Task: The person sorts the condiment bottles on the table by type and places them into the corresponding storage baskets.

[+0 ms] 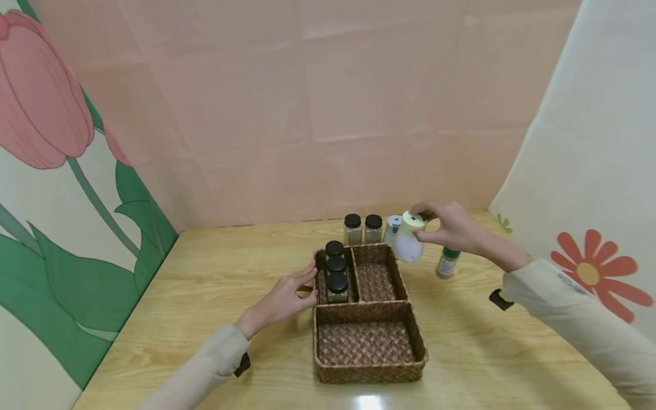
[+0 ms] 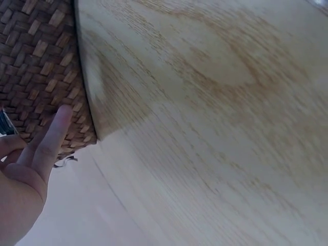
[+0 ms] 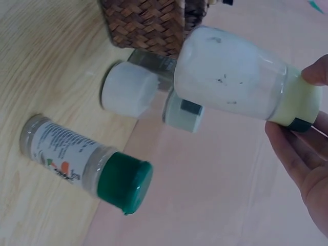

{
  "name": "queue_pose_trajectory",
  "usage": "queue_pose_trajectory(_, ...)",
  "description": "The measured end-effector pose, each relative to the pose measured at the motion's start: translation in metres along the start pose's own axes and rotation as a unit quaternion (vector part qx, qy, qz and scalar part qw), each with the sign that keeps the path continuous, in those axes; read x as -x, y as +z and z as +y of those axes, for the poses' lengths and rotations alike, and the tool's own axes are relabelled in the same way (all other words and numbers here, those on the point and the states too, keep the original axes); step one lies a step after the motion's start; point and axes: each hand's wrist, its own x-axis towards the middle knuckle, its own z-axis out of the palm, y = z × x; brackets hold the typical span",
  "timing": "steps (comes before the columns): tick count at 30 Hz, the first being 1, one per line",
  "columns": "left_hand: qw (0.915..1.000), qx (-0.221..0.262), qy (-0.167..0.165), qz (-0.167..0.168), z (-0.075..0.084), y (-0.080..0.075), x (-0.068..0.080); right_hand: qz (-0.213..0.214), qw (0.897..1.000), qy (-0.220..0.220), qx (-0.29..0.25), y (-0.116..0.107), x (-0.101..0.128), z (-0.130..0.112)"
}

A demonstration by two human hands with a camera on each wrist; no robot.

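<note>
While the woven basket (image 1: pixel 369 310) is touched by the relaxed left hand (image 1: pixel 284 296), a white jar (image 1: pixel 408 242) is gripped at its lid by the right hand (image 1: pixel 453 228).

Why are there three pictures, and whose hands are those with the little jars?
They all show one moment, seen by three cameras a person wears. The big picture comes from a head camera looking down at a wooden table. The other two come from cameras on each wrist, so they look tilted and very close.

On the table sits a woven basket with three compartments. One compartment holds three black-lidded jars. More jars stand behind the basket, and a green-capped bottle stands to its right.

The left hand rests its straight fingers against the basket's side. The right hand holds a white shaker with a pale yellow cap in the air, tilted, by its cap end.
</note>
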Motion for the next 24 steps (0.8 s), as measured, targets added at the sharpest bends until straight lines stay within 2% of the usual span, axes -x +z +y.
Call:
queue_pose_trajectory(11,0.9997,0.02,-0.014,-0.002,0.002,0.001,0.001,-0.009,1.0,0.009,-0.007,0.004,-0.013,-0.013)
queue_pose_trajectory(24,0.9999,0.0,-0.012,-0.007,0.005,-0.002,-0.001,-0.034,0.999,0.018,-0.033,0.019,-0.026,-0.026)
